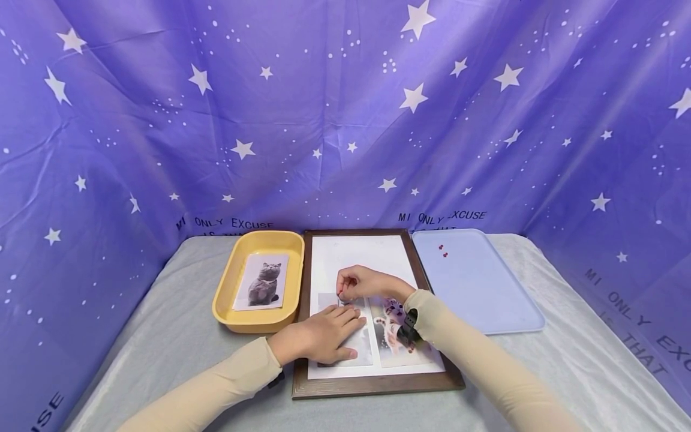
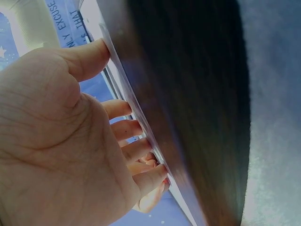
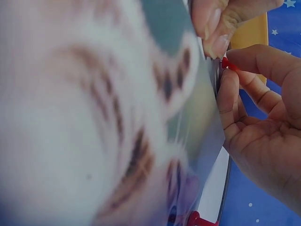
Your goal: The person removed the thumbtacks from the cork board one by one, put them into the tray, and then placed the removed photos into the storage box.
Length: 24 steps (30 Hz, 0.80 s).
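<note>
A white board [image 1: 361, 255] in a brown wooden frame lies before me, bearing two photos. My left hand [image 1: 324, 333] is spread over the greyish left photo [image 1: 361, 357], its fingertips and thumb pressing down and covering much of it. Just beyond those fingers, my right hand [image 1: 369, 282] pinches a red push pin [image 3: 226, 62] between thumb and index finger at the photo's upper edge. The right wrist view shows the pin close to the left fingertips. Partly under my right forearm is the cat photo [image 1: 390, 351], with another red push pin [image 3: 200, 219] at its edge.
Left of the frame stands a yellow tray [image 1: 224, 300] holding a grey cat photo [image 1: 264, 285]. On the right lies a light blue tray [image 1: 480, 282] with a few red push pins [image 1: 445, 255] near its far left corner. A purple star-patterned curtain [image 1: 345, 120] hangs behind the table.
</note>
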### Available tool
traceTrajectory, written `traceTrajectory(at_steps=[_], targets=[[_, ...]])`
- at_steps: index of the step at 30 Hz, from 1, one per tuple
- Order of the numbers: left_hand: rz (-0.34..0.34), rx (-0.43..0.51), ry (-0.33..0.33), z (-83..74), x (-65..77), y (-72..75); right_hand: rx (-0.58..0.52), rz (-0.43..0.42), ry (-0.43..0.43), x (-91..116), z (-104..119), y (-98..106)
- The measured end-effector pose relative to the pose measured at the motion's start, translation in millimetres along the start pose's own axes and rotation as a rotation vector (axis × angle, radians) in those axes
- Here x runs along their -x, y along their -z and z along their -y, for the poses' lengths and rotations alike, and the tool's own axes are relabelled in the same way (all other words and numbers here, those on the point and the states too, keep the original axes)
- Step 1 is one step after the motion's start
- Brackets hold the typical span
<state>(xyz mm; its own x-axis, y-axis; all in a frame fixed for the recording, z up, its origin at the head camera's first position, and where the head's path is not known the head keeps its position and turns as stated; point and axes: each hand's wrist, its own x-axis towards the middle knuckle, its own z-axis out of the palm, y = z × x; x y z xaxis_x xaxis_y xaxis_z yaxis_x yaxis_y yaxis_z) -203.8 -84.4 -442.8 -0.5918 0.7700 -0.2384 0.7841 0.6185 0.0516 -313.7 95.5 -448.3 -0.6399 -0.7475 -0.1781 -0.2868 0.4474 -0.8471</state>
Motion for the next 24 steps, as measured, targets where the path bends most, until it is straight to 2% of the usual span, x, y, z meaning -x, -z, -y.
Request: traceTrajectory(at_steps=[24], targets=[[0.008, 0.003, 0.008, -0.7, 0.7, 0.6, -0.023, 0.009, -0.003, 0.2, -1.0, 0.6]])
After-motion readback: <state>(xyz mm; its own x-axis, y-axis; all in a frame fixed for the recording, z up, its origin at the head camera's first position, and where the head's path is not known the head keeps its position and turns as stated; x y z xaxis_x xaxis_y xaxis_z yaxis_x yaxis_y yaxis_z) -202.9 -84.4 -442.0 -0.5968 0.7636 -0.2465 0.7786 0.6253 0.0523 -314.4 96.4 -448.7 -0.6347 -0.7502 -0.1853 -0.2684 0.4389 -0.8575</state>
